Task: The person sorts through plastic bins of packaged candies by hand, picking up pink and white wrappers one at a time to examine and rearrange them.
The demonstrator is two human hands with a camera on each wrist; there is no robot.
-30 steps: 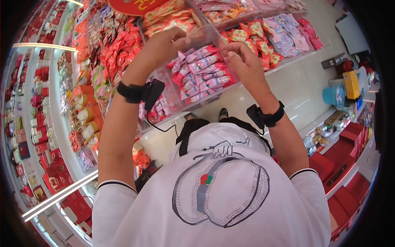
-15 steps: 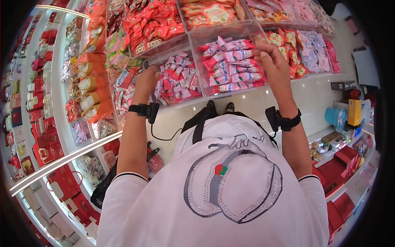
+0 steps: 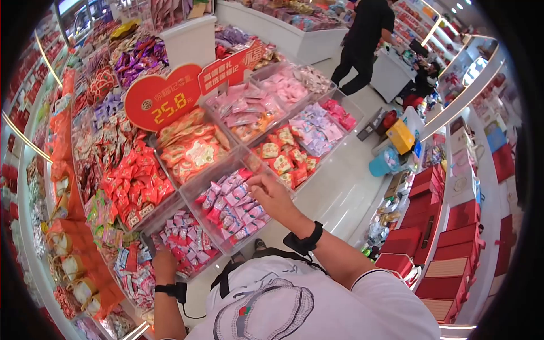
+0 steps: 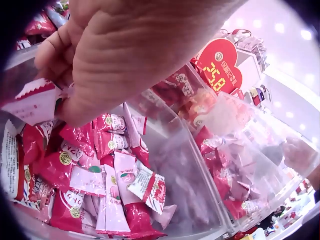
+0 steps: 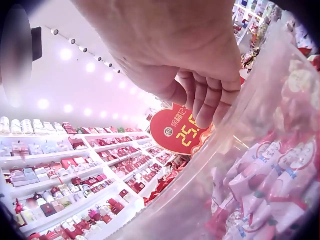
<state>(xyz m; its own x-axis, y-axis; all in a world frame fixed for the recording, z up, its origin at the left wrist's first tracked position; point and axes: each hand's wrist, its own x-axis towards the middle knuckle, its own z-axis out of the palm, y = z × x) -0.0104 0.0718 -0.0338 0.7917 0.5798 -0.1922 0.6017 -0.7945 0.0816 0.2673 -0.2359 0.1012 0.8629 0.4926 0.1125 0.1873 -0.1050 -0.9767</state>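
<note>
Head view: the left hand (image 3: 164, 265) was at the left side of the left bin (image 3: 205, 267), beside the left pile (image 3: 184, 241) of pink sweets; its fingers could not be read from there. The right hand (image 3: 273, 198) hung over the right bin (image 3: 238, 245), its fingers loosely bent above the right pile (image 3: 232, 205). The heart sign (image 3: 164, 102) stood behind.

Left wrist view: thumb and fingers were drawn together with hardly any gap, at one end of a pink sweet (image 4: 32, 102). It jutted from the fingertips over the left pile and looked pinched by its crimped end; whether its underside touched the pile could not be told. Doing this well seemed to call for a light but sure pinch, since the slick wrapper might slip, and a straight lift, so that overlapping neighbours were not dragged along.

Right wrist view: the fingers were half curled near the clear wall (image 5: 165, 205) of the right bin; contact could not be told. No sweet showed in that hand. For any reach there, coming down from above, clear of the wall, seemed best.
</note>
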